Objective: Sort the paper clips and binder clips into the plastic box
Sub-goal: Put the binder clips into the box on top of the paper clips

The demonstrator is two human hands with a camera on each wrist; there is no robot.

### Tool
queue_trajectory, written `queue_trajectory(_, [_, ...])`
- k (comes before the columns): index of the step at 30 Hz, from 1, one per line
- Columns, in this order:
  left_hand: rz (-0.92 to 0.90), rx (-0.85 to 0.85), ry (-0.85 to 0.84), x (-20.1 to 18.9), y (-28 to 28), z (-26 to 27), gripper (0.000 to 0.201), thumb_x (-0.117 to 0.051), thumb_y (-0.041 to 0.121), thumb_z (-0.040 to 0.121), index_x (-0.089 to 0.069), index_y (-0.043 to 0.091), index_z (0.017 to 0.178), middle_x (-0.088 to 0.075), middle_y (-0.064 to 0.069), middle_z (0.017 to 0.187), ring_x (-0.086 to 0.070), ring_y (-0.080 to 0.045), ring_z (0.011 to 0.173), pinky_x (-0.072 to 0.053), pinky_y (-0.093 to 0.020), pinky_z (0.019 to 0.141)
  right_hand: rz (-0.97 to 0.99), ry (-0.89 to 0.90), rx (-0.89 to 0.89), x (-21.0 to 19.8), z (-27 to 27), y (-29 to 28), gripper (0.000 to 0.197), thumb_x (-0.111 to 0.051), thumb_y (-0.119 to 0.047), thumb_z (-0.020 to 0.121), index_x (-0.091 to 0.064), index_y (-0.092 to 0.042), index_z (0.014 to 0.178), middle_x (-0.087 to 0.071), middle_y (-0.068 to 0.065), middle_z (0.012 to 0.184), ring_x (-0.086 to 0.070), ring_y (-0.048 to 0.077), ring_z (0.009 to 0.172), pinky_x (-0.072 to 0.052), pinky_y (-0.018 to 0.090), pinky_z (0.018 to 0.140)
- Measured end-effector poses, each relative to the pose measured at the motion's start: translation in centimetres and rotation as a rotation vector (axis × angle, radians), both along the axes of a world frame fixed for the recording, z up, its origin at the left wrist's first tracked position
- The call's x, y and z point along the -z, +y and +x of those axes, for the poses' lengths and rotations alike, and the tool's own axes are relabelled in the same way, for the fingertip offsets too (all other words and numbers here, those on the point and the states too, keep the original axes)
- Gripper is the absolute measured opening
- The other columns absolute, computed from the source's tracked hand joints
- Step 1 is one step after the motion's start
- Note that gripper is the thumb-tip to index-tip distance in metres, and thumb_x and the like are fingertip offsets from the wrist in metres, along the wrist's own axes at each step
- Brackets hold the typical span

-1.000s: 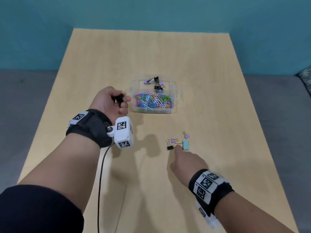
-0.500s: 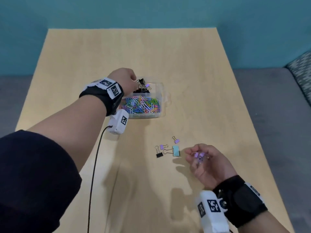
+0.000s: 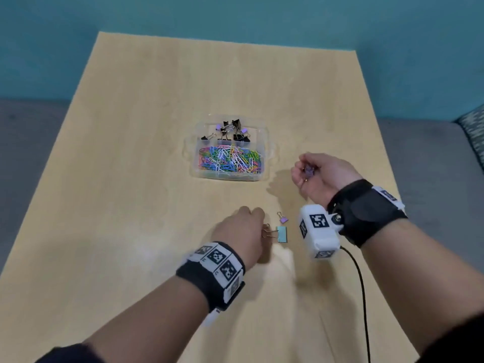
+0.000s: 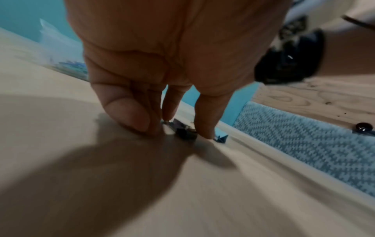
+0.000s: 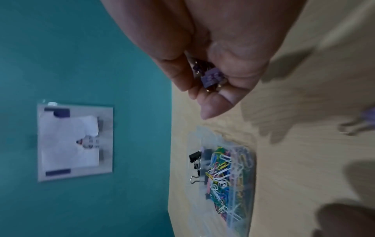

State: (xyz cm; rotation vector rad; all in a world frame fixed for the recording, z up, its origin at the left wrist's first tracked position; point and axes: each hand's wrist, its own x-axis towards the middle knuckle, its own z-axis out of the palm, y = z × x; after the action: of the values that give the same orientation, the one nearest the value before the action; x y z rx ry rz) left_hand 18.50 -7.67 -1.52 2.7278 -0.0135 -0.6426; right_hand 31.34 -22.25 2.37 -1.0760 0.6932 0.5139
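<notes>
A clear plastic box (image 3: 228, 177) sits mid-table, with colourful paper clips (image 3: 230, 161) in its near compartment and black and purple binder clips (image 3: 233, 131) in the far one. My left hand (image 3: 248, 226) is down on the table; in the left wrist view its fingertips (image 4: 205, 128) pinch a small black binder clip (image 4: 186, 133). A teal binder clip (image 3: 282, 234) and a purple one (image 3: 283, 219) lie just right of that hand. My right hand (image 3: 305, 171) hovers right of the box, palm up, fingers curled round small purple binder clips (image 5: 211, 77).
The table is light wood with a teal wall behind it. A black cable (image 3: 362, 286) runs from the right wrist camera toward the front edge. Patterned fabric (image 3: 475, 127) shows past the right edge. A framed sheet (image 5: 75, 141) hangs on the wall.
My left hand left the box's far compartment and came down on the loose clips near the front. My right hand, holding purple clips, rose from the table toward the box's right side.
</notes>
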Motion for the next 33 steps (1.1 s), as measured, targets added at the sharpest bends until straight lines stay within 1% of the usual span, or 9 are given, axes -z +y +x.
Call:
queue_trajectory(5, [-0.095,-0.093,-0.007,-0.2,-0.4,-0.6,0.034,-0.048,0.010,0.083,-0.046,0.022,0.114,-0.049,-0.008,0.107,-0.048,-0.028,0.074,-0.035,-0.033,0.062,-0.140,-0.086,-0.153,-2.0,4.5,5.0,0.008,-0.051,-0.001,0.094,-0.054,0.002,0.088,-0.049,0.011,0.071,-0.053,0.021,0.065,-0.058,0.032,0.054])
queue_trajectory(10, [-0.175,-0.192,0.038,-0.4,-0.4,-1.0,0.030,-0.047,0.012,0.079,-0.055,0.023,0.106,-0.049,-0.005,0.103,-0.056,-0.030,0.084,-0.045,-0.033,0.069,-0.216,-0.130,-0.272,-2.6,6.1,8.7,0.011,-0.048,0.001,0.094,-0.052,0.001,0.083,-0.044,0.011,0.070,-0.049,0.024,0.066,-0.058,0.038,0.072])
queue_trajectory(14, [-0.462,-0.462,0.107,0.0,0.8,-1.6,0.015,-0.055,0.019,0.076,-0.050,0.024,0.062,-0.053,-0.001,0.082,-0.050,-0.019,0.065,-0.039,-0.027,0.060,-0.175,-0.124,-0.321,-3.0,6.6,10.0,0.010,-0.051,-0.010,0.096,-0.050,0.001,0.094,-0.046,0.016,0.081,-0.055,0.029,0.065,-0.048,0.033,0.072])
queue_trajectory(18, [-0.855,-0.855,0.155,0.6,1.8,-1.7,0.013,-0.054,0.009,0.071,-0.048,0.017,0.063,-0.060,-0.004,0.070,-0.049,-0.020,0.053,-0.045,-0.033,0.053,-0.267,-0.145,-0.490,-3.4,6.6,9.0,0.040,-0.054,-0.031,0.096,-0.049,-0.002,0.123,-0.043,0.024,0.127,-0.053,0.044,0.104,-0.055,0.050,0.082])
queue_trajectory(20, [-1.065,-1.024,0.209,0.4,1.8,-1.4,0.016,-0.046,-0.004,0.077,-0.051,0.010,0.071,-0.058,-0.011,0.068,-0.051,-0.022,0.053,-0.048,-0.032,0.052,-0.300,-0.189,-0.504,-3.8,6.0,7.8,0.036,-0.054,-0.033,0.096,-0.053,-0.005,0.118,-0.048,0.017,0.122,-0.051,0.040,0.111,-0.057,0.050,0.072])
queue_trajectory(23, [-1.249,-1.136,0.207,0.0,2.0,-0.6,0.027,-0.034,-0.014,0.076,-0.055,0.004,0.077,-0.055,-0.012,0.063,-0.054,-0.025,0.054,-0.052,-0.033,0.054,-0.515,-0.359,-0.526,-3.9,4.3,5.3,0.016,-0.053,-0.021,0.095,-0.058,-0.009,0.103,-0.057,0.013,0.101,-0.061,0.028,0.087,-0.058,0.042,0.066])
queue_trajectory(27, [-1.036,-0.940,0.122,1.0,2.2,0.4,0.028,-0.042,-0.003,0.074,-0.066,0.012,0.077,-0.055,-0.006,0.065,-0.041,-0.016,0.049,-0.036,-0.023,0.046,-0.902,-0.548,-0.825,-1.6,1.0,0.6,0.017,-0.050,-0.008,0.086,-0.063,-0.017,0.093,-0.067,0.012,0.087,-0.064,0.031,0.072,-0.056,0.047,0.068])
queue_trajectory(30, [-0.701,-0.443,0.043,1.6,1.9,0.9,0.023,-0.057,0.016,0.075,-0.067,0.026,0.094,-0.061,0.004,0.081,-0.055,-0.014,0.071,-0.044,-0.027,0.065,-1.141,-0.624,-1.137,0.7,-1.8,-2.2,0.027,-0.046,-0.012,0.090,-0.063,-0.025,0.105,-0.066,0.002,0.091,-0.063,0.022,0.078,-0.052,0.035,0.073])
queue_trajectory(33, [-0.286,-0.036,-0.052,2.0,1.0,1.2,0.031,-0.061,0.029,0.084,-0.058,0.028,0.114,-0.056,0.001,0.101,-0.054,-0.020,0.094,-0.043,-0.032,0.081,-1.240,-0.771,-1.389,2.4,-4.5,-3.6,0.039,-0.044,-0.010,0.089,-0.057,-0.029,0.121,-0.058,-0.001,0.107,-0.057,0.021,0.096,-0.048,0.036,0.082])
